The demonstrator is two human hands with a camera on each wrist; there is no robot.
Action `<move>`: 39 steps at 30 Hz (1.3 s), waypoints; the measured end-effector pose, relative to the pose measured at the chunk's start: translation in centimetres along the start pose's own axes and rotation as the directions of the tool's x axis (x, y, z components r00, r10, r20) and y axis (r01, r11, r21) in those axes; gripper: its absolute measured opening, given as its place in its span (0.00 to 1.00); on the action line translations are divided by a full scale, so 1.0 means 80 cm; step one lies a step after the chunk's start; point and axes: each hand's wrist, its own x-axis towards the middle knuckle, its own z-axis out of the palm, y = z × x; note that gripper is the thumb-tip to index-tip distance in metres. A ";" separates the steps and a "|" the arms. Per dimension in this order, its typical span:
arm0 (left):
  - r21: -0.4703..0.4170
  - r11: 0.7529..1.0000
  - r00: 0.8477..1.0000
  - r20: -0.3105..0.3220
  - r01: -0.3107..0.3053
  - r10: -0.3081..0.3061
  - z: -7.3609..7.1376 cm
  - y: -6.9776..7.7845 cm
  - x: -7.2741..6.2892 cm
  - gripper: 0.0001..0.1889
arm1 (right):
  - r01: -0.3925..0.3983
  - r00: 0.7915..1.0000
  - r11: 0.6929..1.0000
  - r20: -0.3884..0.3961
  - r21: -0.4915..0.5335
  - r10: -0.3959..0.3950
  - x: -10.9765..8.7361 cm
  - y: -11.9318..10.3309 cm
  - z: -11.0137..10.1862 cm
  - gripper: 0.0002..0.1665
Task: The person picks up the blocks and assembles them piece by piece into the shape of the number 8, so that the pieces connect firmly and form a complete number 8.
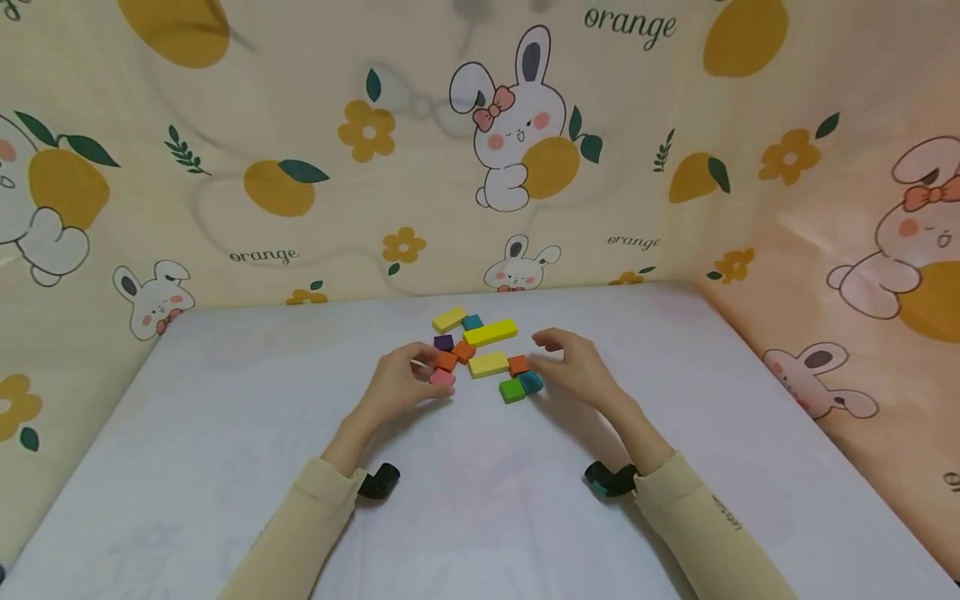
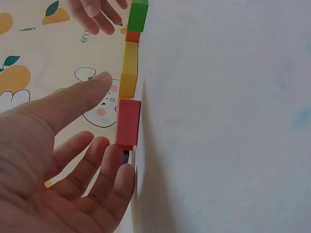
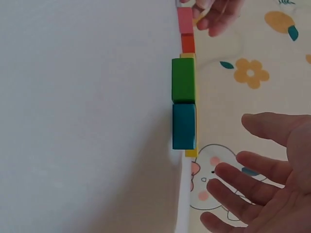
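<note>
Small coloured wooden blocks lie in a loose cluster on the white table. At its left side is my left hand (image 1: 396, 382), fingers softly bent and thumb apart, beside a pink block (image 1: 442, 379) and an orange block (image 1: 447, 361). In the left wrist view nothing is pinched; whether a fingertip touches the pink block (image 2: 129, 122) I cannot tell. On the other side my right hand (image 1: 579, 368) hovers with relaxed fingers near an orange block (image 1: 518, 365), a blue block (image 1: 531, 382) and a green block (image 1: 512, 391). Its fingers (image 3: 248, 182) hold nothing in the right wrist view.
Between the hands lies a pale yellow block (image 1: 489, 364). Behind it are a long yellow block (image 1: 491, 332), another orange block (image 1: 464, 352), a purple block (image 1: 444, 342), a small blue block (image 1: 472, 322) and a yellow block (image 1: 450, 319). A printed cloth (image 1: 450, 250) surrounds the table (image 1: 465, 517).
</note>
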 end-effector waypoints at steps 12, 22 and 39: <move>0.004 0.999 0.999 0.011 0.033 -0.033 -0.004 0.002 0.009 0.28 | -0.010 1.000 0.995 0.029 0.098 0.007 0.017 0.005 -0.011 0.26; 0.000 0.996 0.995 0.033 0.094 -0.094 -0.006 0.006 0.013 0.29 | -0.082 0.996 0.976 0.052 0.202 0.072 0.048 0.000 -0.012 0.19; 0.006 0.999 0.999 0.024 0.046 -0.047 -0.014 0.004 0.016 0.24 | -0.252 0.966 0.887 0.159 0.387 0.205 0.119 0.026 -0.024 0.24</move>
